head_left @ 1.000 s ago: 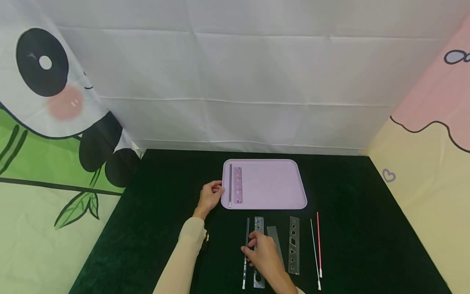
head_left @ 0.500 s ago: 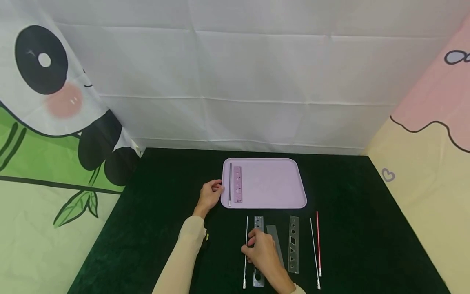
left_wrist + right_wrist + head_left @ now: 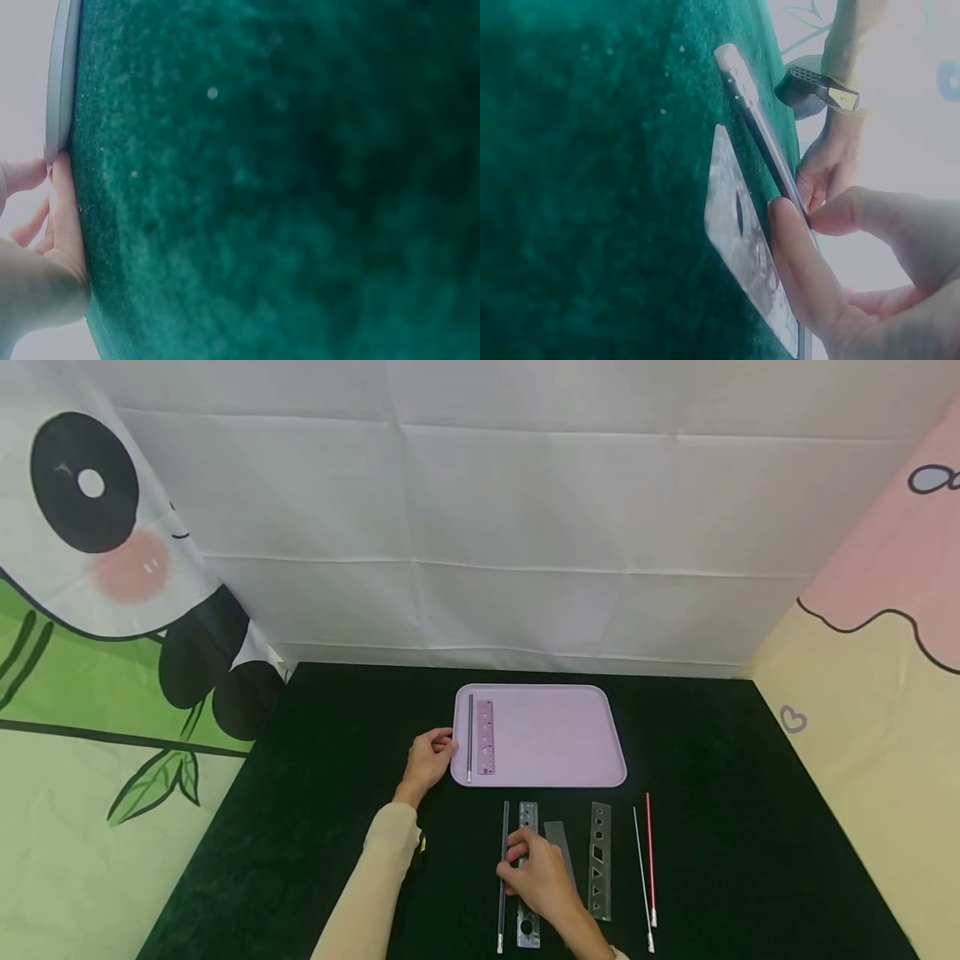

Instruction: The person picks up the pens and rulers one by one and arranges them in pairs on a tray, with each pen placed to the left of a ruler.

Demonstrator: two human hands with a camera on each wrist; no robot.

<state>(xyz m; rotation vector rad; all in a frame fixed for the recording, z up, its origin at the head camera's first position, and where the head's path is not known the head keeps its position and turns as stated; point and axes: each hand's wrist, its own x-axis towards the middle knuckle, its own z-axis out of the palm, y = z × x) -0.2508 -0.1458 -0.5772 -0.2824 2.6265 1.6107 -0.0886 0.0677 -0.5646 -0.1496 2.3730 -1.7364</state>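
My right hand (image 3: 542,872) pinches a dark pencil (image 3: 502,918) between thumb and finger. In the right wrist view, the white eraser end of this pencil (image 3: 736,69) points away from the fingertips. A clear ruler with holes (image 3: 739,225) lies just beside it, partly covered by the hand in the head view. At the left edge of the pale purple tray (image 3: 555,735), my left hand (image 3: 429,762) grips the rim, its thumb and a finger at the edge in the left wrist view. On the tray lie another dark pencil (image 3: 470,735) and a pink ruler (image 3: 487,739), side by side.
Right of my right hand lie a plain grey strip (image 3: 558,839), partly hidden, and a clear stencil ruler (image 3: 600,860). Farther right are a whitish pencil (image 3: 641,868) and a red pencil (image 3: 651,860). A white cloth wall (image 3: 517,543) rises behind the dark green table.
The pencil at my right fingertips has turned and shifted slightly, and the right hand has moved a little to the right. The left hand and tray stay in place.
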